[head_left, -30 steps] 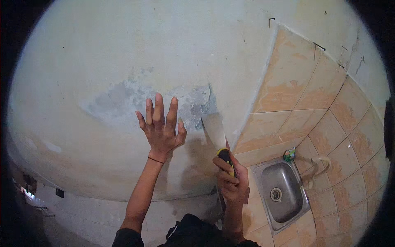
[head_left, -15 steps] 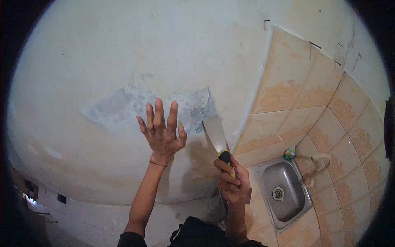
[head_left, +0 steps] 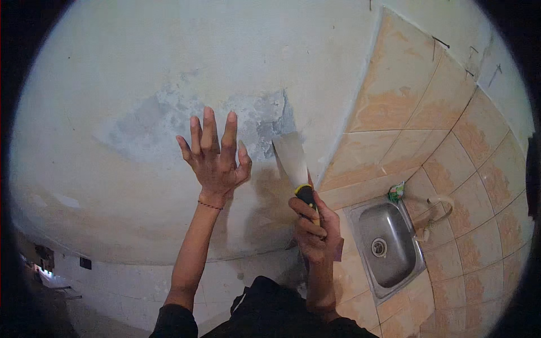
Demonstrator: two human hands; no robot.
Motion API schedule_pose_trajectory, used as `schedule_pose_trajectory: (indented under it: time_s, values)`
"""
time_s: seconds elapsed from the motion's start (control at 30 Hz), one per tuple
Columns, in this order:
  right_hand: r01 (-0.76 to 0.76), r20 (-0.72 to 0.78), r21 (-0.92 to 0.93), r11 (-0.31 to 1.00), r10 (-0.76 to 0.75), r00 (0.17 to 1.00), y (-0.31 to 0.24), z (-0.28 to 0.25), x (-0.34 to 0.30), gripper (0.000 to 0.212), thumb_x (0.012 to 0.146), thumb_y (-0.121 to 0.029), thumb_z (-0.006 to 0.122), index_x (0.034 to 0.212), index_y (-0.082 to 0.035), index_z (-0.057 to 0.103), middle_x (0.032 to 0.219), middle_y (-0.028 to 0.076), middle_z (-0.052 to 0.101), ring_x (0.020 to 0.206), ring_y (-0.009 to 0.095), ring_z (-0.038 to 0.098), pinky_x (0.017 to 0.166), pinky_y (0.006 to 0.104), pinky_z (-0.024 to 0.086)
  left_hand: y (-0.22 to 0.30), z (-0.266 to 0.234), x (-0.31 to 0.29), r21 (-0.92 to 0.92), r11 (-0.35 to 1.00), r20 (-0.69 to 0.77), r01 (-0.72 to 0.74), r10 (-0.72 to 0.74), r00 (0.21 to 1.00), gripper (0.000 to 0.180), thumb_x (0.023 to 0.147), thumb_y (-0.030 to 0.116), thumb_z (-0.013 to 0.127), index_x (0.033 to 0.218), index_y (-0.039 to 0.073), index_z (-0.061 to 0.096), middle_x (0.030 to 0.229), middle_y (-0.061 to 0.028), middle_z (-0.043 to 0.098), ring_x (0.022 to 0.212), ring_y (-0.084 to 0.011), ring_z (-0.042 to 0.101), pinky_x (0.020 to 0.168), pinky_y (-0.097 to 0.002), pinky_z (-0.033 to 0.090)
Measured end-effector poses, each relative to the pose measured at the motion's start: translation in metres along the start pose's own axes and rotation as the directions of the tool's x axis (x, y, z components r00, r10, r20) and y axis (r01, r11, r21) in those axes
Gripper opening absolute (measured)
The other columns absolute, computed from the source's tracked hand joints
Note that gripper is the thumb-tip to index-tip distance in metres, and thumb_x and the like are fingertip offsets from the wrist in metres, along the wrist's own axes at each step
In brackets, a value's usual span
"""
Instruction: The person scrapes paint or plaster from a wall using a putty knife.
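Note:
My left hand [head_left: 215, 163] is spread with its fingers pointing up, at the lower part of a grey peeled patch [head_left: 141, 125] on the pale wall [head_left: 225, 50]. A thin cord bracelet circles its wrist. In my right hand [head_left: 316, 225] is a putty knife [head_left: 293, 160], gripped by its black and yellow handle. The knife's wide metal blade points up and left, its edge at the lower right end of the patch, where the coating is broken. Whether the whole edge presses on the wall cannot be made out.
To the right a steel sink [head_left: 391, 248] is set in a tiled counter, with a pale faucet [head_left: 437, 211] and a small green packet [head_left: 396, 192] beside it. Orange-patterned tiles [head_left: 389, 84] cover the adjoining wall. Several nails [head_left: 441, 42] stick out above them.
The view has tilted down a little, so the wall patch and both hands appear higher. The putty knife stays at nearly the same spot on the patch, and the left hand remains spread.

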State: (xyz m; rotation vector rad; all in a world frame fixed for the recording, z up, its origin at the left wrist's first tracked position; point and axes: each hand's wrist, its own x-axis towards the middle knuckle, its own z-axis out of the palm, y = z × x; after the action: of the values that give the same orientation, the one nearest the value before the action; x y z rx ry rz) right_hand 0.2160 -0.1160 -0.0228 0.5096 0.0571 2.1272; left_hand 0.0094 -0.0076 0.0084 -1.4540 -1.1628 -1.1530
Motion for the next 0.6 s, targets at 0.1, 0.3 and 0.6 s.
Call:
schedule_pose_trajectory:
  time_s: [0.1,0.3,0.6]
  values:
    - [0.009,0.021,-0.047,0.999,-0.008,1.0,-0.003,-0.008,0.002,0.037,0.108,-0.024,0.025,0.139,-0.01,0.037,0.081,0.004,0.036,0.048,0.005,0.038,0.03,0.0161,0.036,-0.001,0.0,0.0,0.002,1.0,-0.015,0.001,-0.001,1.0,0.056,0.091,0.037,0.039,0.144,0.025,0.048,0.153,-0.0091,0.036,0.146,-0.0274,0.023,0.122,-0.0493,0.001]
    - [-0.009,0.009,-0.012,1.0,0.009,1.0,-0.001,-0.003,0.001,0.033,0.108,-0.023,0.026,0.134,-0.009,0.04,0.082,0.004,0.036,0.046,0.004,0.037,0.029,0.0156,0.035,-0.001,-0.001,-0.001,0.009,1.0,-0.007,-0.003,0.004,1.0,0.055,0.091,0.038,0.038,0.143,0.025,0.049,0.153,-0.0081,0.037,0.146,-0.0261,0.024,0.122,-0.0486,0.001]
    - [0.019,-0.001,-0.017,1.0,-0.019,1.0,0.002,0.003,0.001,0.04,0.107,-0.021,0.026,0.145,-0.012,0.033,0.082,0.004,0.036,0.046,0.004,0.036,0.028,0.0146,0.034,0.001,-0.002,0.001,0.021,1.0,0.009,0.009,-0.01,1.0,0.053,0.094,0.041,0.035,0.142,0.025,0.051,0.152,-0.0076,0.038,0.146,-0.0255,0.025,0.122,-0.0483,0.002]
